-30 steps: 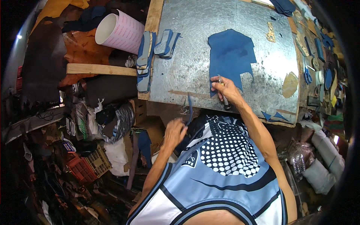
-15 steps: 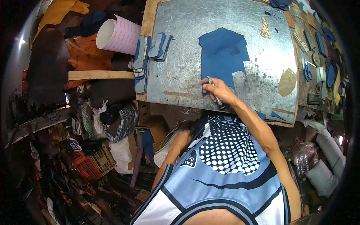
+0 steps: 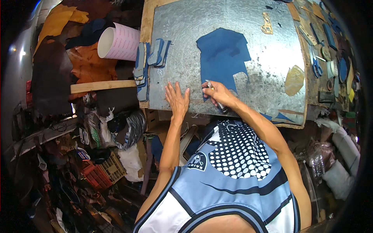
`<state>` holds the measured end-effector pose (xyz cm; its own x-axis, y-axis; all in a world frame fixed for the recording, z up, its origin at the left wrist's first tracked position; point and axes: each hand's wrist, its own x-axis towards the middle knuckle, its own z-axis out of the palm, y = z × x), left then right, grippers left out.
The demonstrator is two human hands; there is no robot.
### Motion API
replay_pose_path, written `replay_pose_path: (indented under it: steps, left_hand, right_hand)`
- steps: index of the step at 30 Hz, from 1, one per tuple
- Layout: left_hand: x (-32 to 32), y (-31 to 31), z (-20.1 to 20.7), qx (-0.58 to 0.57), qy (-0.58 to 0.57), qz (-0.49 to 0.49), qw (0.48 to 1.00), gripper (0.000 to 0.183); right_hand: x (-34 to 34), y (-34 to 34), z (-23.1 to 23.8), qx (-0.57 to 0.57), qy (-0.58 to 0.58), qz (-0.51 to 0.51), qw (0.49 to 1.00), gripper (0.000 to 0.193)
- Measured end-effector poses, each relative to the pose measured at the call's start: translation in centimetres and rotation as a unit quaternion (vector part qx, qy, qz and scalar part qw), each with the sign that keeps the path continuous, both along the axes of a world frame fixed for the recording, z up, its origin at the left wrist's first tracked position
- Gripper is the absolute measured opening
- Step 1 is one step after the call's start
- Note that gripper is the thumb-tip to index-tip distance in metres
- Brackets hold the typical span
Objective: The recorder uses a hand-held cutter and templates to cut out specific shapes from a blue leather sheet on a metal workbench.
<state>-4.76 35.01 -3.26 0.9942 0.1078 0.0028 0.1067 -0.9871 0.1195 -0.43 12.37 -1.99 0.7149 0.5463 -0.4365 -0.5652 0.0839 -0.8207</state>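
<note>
A large blue piece of leather (image 3: 223,52) with irregular, cut-out edges lies on the metal-topped table (image 3: 176,23). At its near left corner, my right hand (image 3: 219,94) is closed round a slim knife (image 3: 221,105) with a silver tip and a dark rear end. Its tip points away from me, over the leather's lower strip. My left hand (image 3: 177,101) is open, fingers spread, at the table's near edge to the left of the leather. It holds nothing; I cannot tell whether the palm touches the metal. Stacks of cut blue pieces (image 3: 157,52) lie at the table's left side.
A pink-and-white roll (image 3: 120,42) stands beyond the table's left edge, near a wooden bar (image 3: 103,86). Blue scissors (image 3: 317,68) and other tools sit on the right-hand bench. A tan patch (image 3: 295,80) and blue scraps (image 3: 283,116) lie on the table's right part.
My left hand has risen from beside my lap to the table's near edge and opened. My right hand still holds the knife by the leather's corner. The view has shifted slightly.
</note>
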Motion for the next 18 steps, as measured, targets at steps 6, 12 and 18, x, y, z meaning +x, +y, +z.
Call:
replay_pose_path:
  steps: [6, 12, 18]
  left_hand:
    - [0.5, 0.0, -1.6, 0.057, -0.006, -0.019, 0.998, 0.070]
    - [-0.3, 3.8, -2.5, 0.097, -0.009, 0.010, 0.995, 0.064]
    - [-0.5, 3.5, -2.6, 0.066, -0.006, 0.013, 0.998, 0.066]
  right_hand:
    - [-0.6, 0.4, -2.5, -0.030, 0.000, -0.008, 1.000, 0.034]
    - [1.6, -4.7, 3.6, 0.023, 0.027, 0.022, 0.999, 0.037]
    - [5.8, -19.4, 6.1, -0.272, -0.048, -0.188, 0.943, 0.028]
